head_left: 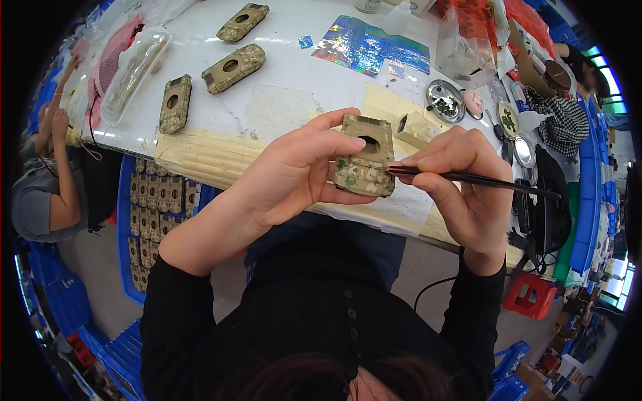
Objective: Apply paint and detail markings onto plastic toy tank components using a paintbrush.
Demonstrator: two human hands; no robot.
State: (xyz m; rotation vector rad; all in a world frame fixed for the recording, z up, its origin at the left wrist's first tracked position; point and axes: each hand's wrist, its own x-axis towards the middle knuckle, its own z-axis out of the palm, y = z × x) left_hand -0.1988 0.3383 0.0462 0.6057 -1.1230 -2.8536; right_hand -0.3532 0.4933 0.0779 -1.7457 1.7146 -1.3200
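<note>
My left hand (301,160) grips a camouflage toy vehicle hull (364,170) with a round hole in its top, thumb beside the hole. In my right hand (465,170) is a pair of black tweezers (475,178), its tips touching the hull's right side near the lower part. Anything tiny between the tips is too small to make out. Past the hull, a tan block-like part (418,129) rests on the table. Three more camouflage hulls lie at the far left, one of them a hull (175,103) near the table's edge.
A round metal dish (445,100) with small dark green bits stands at the right. Shiny holographic sheet (374,45) lies at the back. A blue crate (127,220) below the table's left edge holds rows of hulls. Another person (50,180) sits at far left.
</note>
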